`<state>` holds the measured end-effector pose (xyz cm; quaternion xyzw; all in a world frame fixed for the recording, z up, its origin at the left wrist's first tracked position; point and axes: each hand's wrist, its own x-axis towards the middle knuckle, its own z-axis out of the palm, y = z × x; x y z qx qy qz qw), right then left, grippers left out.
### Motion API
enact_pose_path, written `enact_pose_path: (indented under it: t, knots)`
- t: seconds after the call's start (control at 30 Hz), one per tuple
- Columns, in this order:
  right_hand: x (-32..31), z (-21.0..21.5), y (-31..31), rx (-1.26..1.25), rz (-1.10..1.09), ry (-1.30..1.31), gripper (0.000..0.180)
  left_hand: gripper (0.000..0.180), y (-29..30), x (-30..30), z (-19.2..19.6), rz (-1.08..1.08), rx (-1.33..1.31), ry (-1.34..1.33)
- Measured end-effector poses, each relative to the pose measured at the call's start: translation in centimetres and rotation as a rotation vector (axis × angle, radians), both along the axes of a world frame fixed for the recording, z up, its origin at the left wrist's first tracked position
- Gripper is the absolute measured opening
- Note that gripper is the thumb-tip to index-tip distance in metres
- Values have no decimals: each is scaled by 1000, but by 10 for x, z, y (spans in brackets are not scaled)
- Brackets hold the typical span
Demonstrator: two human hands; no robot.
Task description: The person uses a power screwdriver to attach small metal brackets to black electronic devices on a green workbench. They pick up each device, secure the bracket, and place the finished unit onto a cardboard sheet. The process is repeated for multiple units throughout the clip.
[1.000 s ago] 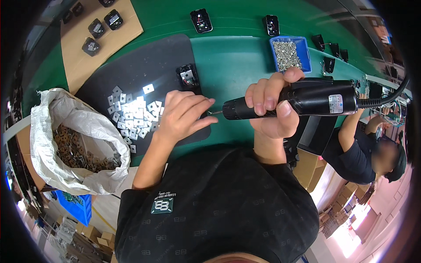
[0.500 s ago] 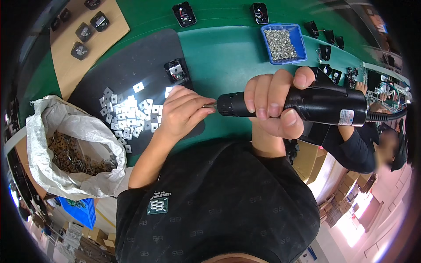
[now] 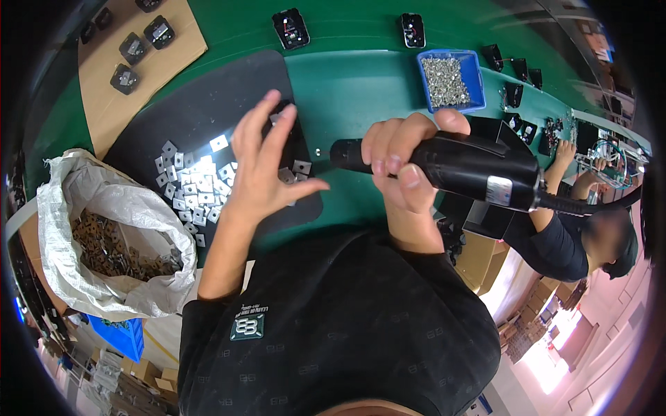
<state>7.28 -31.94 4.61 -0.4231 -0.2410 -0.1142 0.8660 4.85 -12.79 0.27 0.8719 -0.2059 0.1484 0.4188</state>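
My right hand [image 3: 404, 156] is wrapped round a black electric screwdriver [image 3: 479, 166], held sideways with its tip to the left. At the tip shows a small silver screw [image 3: 318, 152], apart from my left hand. That left hand [image 3: 255, 173] is open over the dark mat [image 3: 208, 104], its fingers spread and nothing seen in them. Behind its fingertips a black housing [image 3: 295, 130] is mostly hidden. Small square metal plates [image 3: 202, 182] with holes lie in a loose pile left of this hand, and a few more lie on its right side.
A blue bin [image 3: 477, 80] of screws stands beyond the screwdriver. Black housings [image 3: 291, 29] sit along the far side and on a cardboard sheet [image 3: 104, 69]. A white sack [image 3: 59, 229] of metal parts stands at left. At right another person [image 3: 555, 239] works.
My left hand has let go of the screwdriver's tip end, opened and moved left toward the housing. The screwdriver in my right hand has shifted left and tilted a little.
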Motion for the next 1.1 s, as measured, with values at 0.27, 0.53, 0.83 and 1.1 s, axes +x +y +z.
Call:
enact_pose_path:
  t: [0.27, 0.53, 0.83, 1.1]
  knots:
    - [28, -18, 35, -23, -142, -3, 47, 79, 10, 18, -31, 142, 119, 217]
    - [37, -30, 47, -214, -148, -41, 43, 73, 9, 18, -28, 121, 107, 158]
    - [36, -35, 49, -193, -130, -10, 39, 72, 10, 19, -29, 123, 99, 168]
    - [42, -37, 45, -209, -46, -33, 36, 71, 10, 24, -32, 127, 69, 153]
